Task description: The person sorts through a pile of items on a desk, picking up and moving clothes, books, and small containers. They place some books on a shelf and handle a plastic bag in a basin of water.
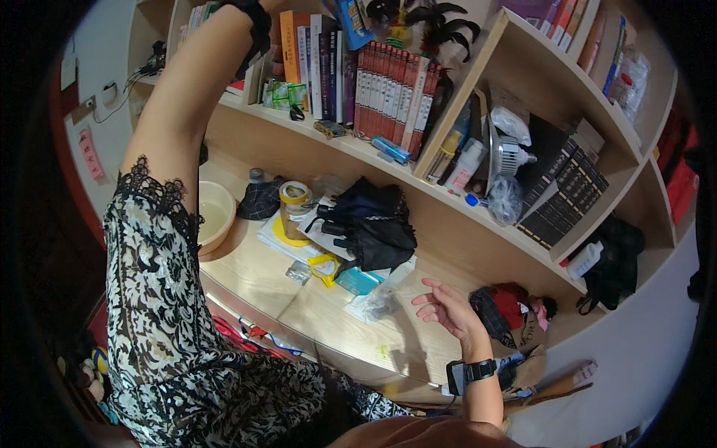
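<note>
My left arm reaches up towards the top edge, a black band at its wrist; the hand itself is out of view. Fingers loosely curled and apart, my right hand [446,311] hangs over the wooden desk [330,330] and holds nothing. Left of it lie crumpled clear plastic [372,307], a teal packet [360,281] and folded black umbrellas [374,224]. A yellow-handled tool [324,270] and a roll of tape [294,193] on a jar are farther left. Beside my raised arm stands a plastic basin [215,218] with liquid in it.
A shelf [386,168] above the desk bears a row of red books [392,92], bottles [466,165], a metal-bodied bulb [512,157] and dark boxed volumes [566,196]. Dark and red cloth items [507,308] lie right of my right hand. An open drawer [252,330] runs along the desk's front.
</note>
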`<state>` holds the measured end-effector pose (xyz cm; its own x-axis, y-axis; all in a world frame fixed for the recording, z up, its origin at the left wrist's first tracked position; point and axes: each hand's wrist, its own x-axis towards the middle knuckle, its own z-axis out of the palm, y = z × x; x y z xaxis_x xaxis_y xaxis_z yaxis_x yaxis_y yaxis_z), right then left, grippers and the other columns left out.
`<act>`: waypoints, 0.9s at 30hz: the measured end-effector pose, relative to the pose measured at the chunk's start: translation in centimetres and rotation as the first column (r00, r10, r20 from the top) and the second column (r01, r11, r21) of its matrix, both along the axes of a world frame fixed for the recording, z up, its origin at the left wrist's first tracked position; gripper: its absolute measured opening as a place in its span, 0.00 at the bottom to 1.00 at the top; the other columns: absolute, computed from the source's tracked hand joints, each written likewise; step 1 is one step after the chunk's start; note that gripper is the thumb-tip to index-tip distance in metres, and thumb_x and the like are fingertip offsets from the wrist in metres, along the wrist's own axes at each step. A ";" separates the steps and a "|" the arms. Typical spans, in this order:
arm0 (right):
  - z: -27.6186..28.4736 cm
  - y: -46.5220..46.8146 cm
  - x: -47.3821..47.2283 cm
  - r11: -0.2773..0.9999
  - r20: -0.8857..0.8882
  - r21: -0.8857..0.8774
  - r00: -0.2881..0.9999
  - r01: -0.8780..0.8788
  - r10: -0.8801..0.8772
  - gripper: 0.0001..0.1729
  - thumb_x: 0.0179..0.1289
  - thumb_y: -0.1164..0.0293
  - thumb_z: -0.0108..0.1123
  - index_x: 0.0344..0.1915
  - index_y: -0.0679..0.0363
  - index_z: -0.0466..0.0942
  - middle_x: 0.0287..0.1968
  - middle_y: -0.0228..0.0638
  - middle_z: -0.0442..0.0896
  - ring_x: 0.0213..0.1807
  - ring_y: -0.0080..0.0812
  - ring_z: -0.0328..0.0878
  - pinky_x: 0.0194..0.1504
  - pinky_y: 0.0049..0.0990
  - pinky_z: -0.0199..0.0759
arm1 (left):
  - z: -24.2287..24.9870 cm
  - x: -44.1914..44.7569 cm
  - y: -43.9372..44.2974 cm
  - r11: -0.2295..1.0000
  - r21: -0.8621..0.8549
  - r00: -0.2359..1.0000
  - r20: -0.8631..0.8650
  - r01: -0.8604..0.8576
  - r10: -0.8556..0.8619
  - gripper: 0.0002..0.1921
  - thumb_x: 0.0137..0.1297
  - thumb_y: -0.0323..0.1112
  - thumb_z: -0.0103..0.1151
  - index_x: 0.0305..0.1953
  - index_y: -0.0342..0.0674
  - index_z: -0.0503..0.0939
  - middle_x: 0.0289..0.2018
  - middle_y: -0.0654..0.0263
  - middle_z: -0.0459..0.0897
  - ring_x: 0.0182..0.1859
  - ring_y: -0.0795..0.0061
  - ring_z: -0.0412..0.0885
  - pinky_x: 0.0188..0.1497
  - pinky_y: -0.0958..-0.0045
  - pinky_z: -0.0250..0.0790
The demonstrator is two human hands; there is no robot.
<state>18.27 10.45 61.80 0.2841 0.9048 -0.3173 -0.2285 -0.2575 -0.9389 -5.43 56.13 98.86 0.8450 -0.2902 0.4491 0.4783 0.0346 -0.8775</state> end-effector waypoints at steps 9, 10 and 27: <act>-1.0 3.8 -0.5 0.996 0.009 -0.005 0.996 -0.087 0.087 0.21 0.77 0.65 0.44 0.64 0.63 0.64 0.48 0.48 0.81 0.41 0.35 0.83 0.42 0.26 0.80 | -1.7 0.7 1.5 0.963 -0.195 0.979 0.120 0.189 -0.167 0.15 0.49 0.48 0.65 0.36 0.51 0.79 0.30 0.70 0.81 0.39 0.67 0.80 0.48 0.63 0.68; -1.0 4.1 -0.5 0.995 0.006 -0.007 0.995 -0.095 0.095 0.21 0.77 0.66 0.44 0.64 0.63 0.63 0.48 0.48 0.81 0.41 0.35 0.83 0.42 0.26 0.79 | -1.5 1.0 2.1 0.951 -0.211 0.969 0.149 0.225 -0.197 0.12 0.51 0.46 0.64 0.36 0.51 0.79 0.30 0.70 0.81 0.39 0.67 0.80 0.48 0.63 0.68; -2.2 3.1 -0.3 0.996 0.035 -0.062 0.997 -0.064 0.066 0.19 0.76 0.66 0.46 0.61 0.65 0.67 0.48 0.45 0.82 0.42 0.31 0.83 0.43 0.25 0.78 | -1.1 2.3 1.6 0.944 -0.331 0.986 0.158 -0.003 0.059 0.06 0.52 0.46 0.62 0.31 0.57 0.82 0.31 0.75 0.84 0.49 0.71 0.77 0.61 0.55 0.62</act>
